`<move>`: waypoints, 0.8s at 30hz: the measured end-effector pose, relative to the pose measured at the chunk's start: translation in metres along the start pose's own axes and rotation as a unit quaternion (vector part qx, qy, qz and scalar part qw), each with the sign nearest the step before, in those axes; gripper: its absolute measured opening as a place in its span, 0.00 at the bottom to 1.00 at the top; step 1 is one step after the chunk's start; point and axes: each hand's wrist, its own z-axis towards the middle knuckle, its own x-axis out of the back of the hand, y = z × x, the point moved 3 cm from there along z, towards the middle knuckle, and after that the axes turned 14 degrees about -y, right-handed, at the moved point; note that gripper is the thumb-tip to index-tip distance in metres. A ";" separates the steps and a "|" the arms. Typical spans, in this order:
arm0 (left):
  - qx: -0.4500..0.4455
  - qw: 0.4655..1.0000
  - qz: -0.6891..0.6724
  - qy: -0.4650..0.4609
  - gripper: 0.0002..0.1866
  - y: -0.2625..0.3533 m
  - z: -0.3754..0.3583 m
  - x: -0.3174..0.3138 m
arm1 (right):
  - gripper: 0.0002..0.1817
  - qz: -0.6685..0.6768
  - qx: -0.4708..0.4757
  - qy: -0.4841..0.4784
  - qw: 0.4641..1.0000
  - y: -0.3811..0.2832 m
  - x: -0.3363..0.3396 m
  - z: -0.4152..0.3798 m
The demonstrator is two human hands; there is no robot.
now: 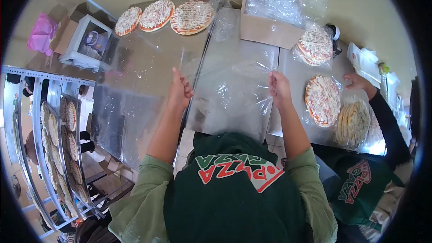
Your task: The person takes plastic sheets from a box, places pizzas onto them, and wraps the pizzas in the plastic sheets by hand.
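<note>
The bag spreads between both hands over the table. At its three o'clock, the right hand pinches its edge; at nine, the left hand is curled, whether holding I cannot tell. Past nine there is wide room; pizzas line the far edge at ten, the box at one.

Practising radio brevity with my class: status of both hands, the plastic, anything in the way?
Right hand pinching clear plastic; left hand curled opposite, grip unclear. Plastic spread over metal table. Cardboard box beyond; co-worker's hand off right, not intruding.
</note>
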 end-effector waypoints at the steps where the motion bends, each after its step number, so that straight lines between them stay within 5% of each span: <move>1: -0.025 0.997 0.079 0.013 0.18 -0.001 0.005 0.016 | 0.10 -0.087 0.026 0.008 0.996 0.000 -0.004 0.004; 4: -0.074 0.973 0.214 0.038 0.17 -0.001 0.014 0.061 | 0.12 -0.454 0.123 0.134 0.872 0.009 0.044 0.006; 8: -0.084 0.923 0.375 0.024 0.14 -0.015 0.048 0.127 | 0.13 -0.497 0.026 0.160 0.852 0.015 0.065 -0.015; 11: -0.125 0.797 0.581 0.109 0.12 -0.010 0.058 0.140 | 0.13 -0.522 0.011 0.186 0.832 0.032 0.087 -0.022; 14: -0.380 0.583 0.701 0.157 0.14 0.011 0.018 0.055 | 0.13 -0.522 -0.004 0.191 0.831 0.042 0.101 -0.029; 16: -0.311 0.616 0.718 -0.087 0.15 -0.030 0.025 0.018 | 0.13 -0.529 0.034 0.200 0.824 0.043 0.103 -0.034; 17: -0.425 0.563 0.678 -0.208 0.13 -0.056 0.018 -0.008 | 0.13 -0.540 0.017 0.207 0.816 0.041 0.102 -0.037; 19: -0.396 0.532 0.645 -0.379 0.25 -0.103 0.030 -0.044 | 0.13 -0.560 -0.014 0.223 0.798 0.027 0.097 -0.046; 24: -0.157 0.427 0.831 -0.319 0.51 -0.120 0.045 -0.089 | 0.11 -0.587 -0.037 0.206 0.782 0.012 0.134 -0.072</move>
